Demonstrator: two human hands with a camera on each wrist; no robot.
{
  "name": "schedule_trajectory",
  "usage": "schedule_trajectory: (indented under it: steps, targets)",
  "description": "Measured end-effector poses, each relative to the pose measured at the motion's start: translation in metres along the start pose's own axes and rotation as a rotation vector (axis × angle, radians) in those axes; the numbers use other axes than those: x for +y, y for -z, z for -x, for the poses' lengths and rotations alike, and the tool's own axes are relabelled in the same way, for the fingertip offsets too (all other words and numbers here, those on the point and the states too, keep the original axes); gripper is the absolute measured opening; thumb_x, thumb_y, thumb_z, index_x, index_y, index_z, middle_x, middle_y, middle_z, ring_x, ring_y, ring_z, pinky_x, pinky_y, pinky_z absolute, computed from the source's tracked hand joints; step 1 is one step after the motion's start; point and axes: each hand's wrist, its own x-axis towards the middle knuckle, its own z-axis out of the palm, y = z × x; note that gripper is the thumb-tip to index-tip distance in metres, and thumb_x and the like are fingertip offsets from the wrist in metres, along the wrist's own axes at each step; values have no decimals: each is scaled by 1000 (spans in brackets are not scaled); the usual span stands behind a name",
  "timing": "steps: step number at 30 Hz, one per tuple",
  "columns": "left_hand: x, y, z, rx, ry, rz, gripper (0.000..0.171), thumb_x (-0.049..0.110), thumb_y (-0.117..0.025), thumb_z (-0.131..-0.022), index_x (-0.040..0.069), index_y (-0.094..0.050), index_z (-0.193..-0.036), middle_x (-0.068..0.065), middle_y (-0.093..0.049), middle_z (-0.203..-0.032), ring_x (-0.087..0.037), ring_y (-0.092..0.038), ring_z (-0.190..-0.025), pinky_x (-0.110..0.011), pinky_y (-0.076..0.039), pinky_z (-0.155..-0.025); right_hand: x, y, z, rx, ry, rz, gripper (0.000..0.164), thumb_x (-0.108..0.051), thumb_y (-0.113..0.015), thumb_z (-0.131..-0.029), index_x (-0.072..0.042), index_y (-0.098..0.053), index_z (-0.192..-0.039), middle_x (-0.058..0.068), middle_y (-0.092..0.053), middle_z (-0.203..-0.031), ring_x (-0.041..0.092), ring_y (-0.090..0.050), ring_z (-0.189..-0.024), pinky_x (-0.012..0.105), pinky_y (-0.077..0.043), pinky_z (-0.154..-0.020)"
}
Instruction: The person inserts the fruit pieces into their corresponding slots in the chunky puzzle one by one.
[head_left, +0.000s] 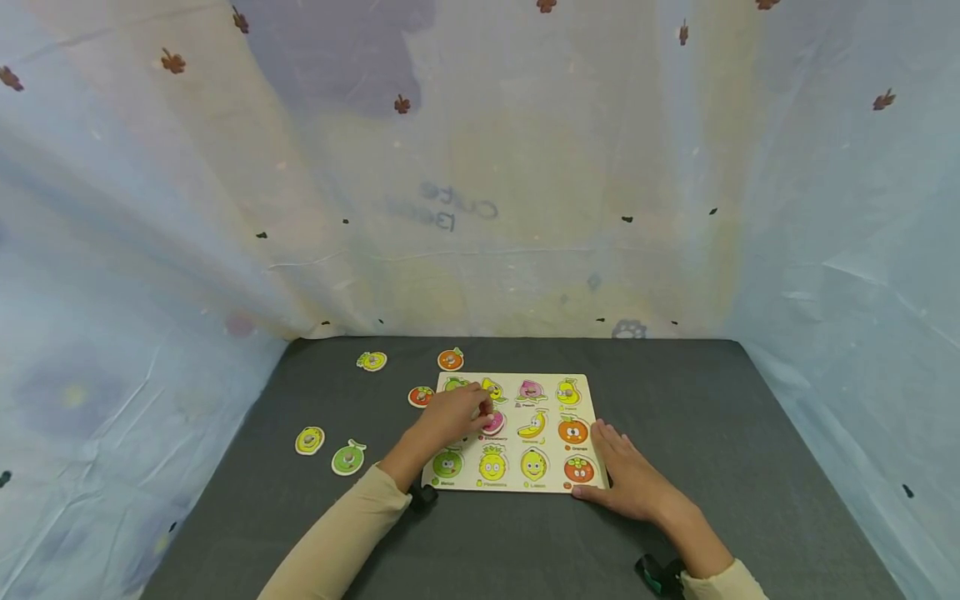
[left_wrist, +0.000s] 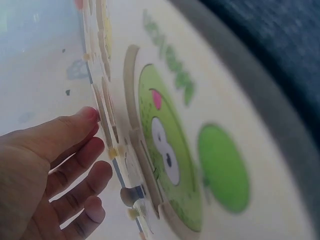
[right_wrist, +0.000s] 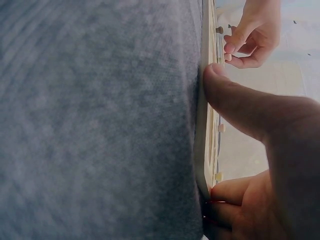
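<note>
A wooden fruit peg puzzle board (head_left: 513,486) lies on the dark table. My left hand (head_left: 453,414) reaches over its left part and pinches the small knob of the pink strawberry piece (head_left: 494,426), which is at its slot; whether it sits fully in cannot be told. The right wrist view shows this thumb-and-finger pinch on the knob (right_wrist: 228,57). My right hand (head_left: 636,482) rests at the board's near right corner, thumb along the near edge and fingers on the right edge. A green melon piece (left_wrist: 170,150) is close in the left wrist view.
Loose knobbed pieces lie left of and behind the board: a yellow one (head_left: 372,361), an orange one (head_left: 451,359), a red one (head_left: 421,397), a yellow-green one (head_left: 310,441) and a green one (head_left: 348,457). A patterned curtain (head_left: 510,275) surrounds the table.
</note>
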Motion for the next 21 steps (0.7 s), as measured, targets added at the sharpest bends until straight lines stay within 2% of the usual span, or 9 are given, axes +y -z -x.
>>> schedule_trajectory:
  steps: [21]
  targets:
    - [1, -7, -4, -7, -14, -43, 16, 43, -78, -101, 29, -71, -102, 12, -60, -98, -4, -52, -71, -27, -44, -63, -5, 3, 2, -3, 5, -11, 122, -60, -83, -88, 9, -21, -166, 30, -22, -173, 47, -21, -161, 61, -19, -128]
